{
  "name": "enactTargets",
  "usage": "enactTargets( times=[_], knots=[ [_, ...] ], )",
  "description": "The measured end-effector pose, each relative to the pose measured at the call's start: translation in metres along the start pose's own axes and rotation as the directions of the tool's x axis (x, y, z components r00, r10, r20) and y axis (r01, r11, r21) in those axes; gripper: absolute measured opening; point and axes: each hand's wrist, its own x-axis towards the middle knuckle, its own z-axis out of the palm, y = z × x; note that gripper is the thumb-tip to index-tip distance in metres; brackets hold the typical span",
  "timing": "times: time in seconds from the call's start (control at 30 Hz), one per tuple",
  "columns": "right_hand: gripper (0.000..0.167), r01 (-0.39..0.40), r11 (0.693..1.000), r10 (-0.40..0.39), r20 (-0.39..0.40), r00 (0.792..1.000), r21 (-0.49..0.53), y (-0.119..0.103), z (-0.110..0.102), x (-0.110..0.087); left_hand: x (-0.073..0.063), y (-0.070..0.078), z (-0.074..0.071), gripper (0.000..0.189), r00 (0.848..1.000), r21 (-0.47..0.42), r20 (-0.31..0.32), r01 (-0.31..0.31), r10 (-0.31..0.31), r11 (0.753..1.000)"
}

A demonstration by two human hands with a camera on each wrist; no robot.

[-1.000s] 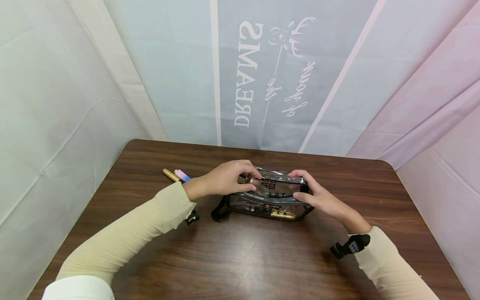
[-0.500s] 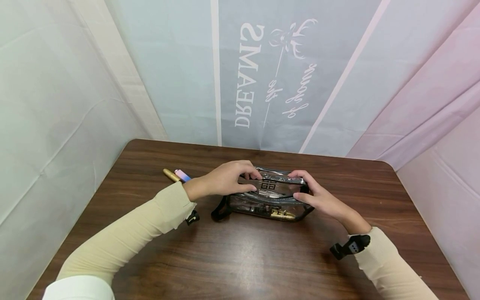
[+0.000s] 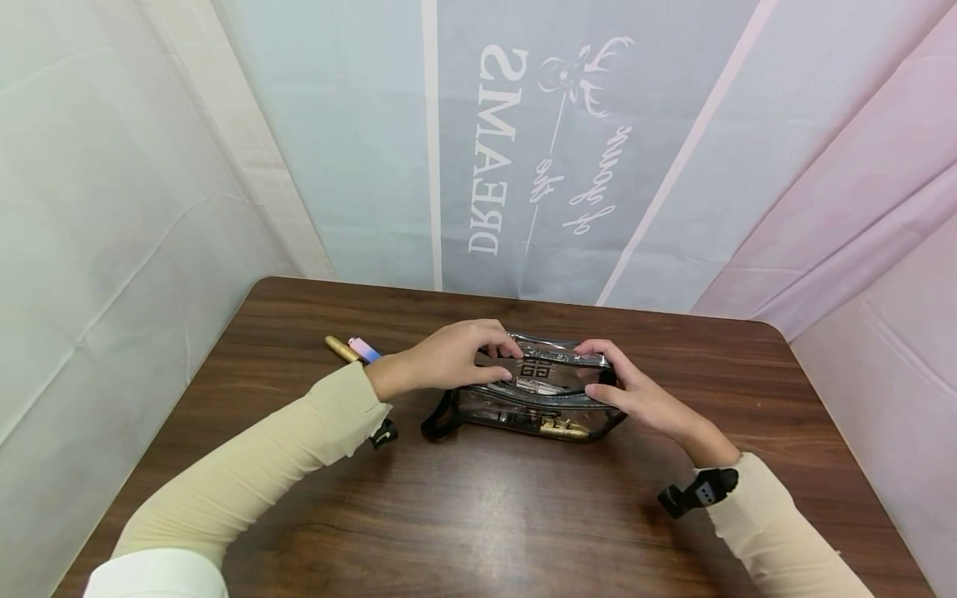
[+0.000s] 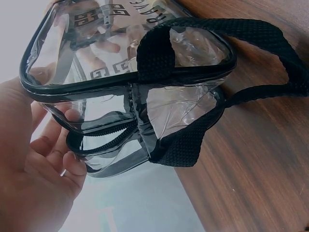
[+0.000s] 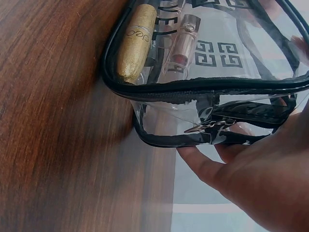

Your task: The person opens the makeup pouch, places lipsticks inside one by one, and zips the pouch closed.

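Note:
A clear toiletry bag [image 3: 493, 407] with black trim and black lettering stands on the table, its zipped top gaping. Over the left part of the opening is my left hand [image 3: 452, 355], thumb and fingers apart, fingertips near the zip edge [image 4: 101, 145]. My right hand [image 3: 643, 394] holds the bag's right end, thumb on the near rim and fingers on the far one. Through the plastic show a gold tube [image 5: 137, 43] and a clear-cased, lipstick-like tube [image 5: 185, 41]. The right fingers are partly hidden behind the bag in the right wrist view.
Left of the bag lie a gold tube [image 3: 341, 348] and a pink-to-blue stick [image 3: 364, 349], the latter partly covered by the left wrist. A black strap loop [image 3: 439, 425] sticks out from the bag's left end. A printed curtain [image 3: 374, 149] hangs behind the wooden table [image 3: 478, 515].
A small reddish thing at my left fingertips is gone from there, and a clear, shiny item now shows inside the bag. Both hands have stayed almost still.

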Motion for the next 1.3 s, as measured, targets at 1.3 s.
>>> enactTargets(
  times=[1.3],
  knots=[
    [0.048, 0.014, 0.999, -0.015, -0.009, 1.000, -0.038, -0.001, 0.010, -0.009, -0.024, -0.001, -0.017, 0.022, 0.997, -0.019, -0.072, -0.016, 0.015, 1.000]
  ],
)
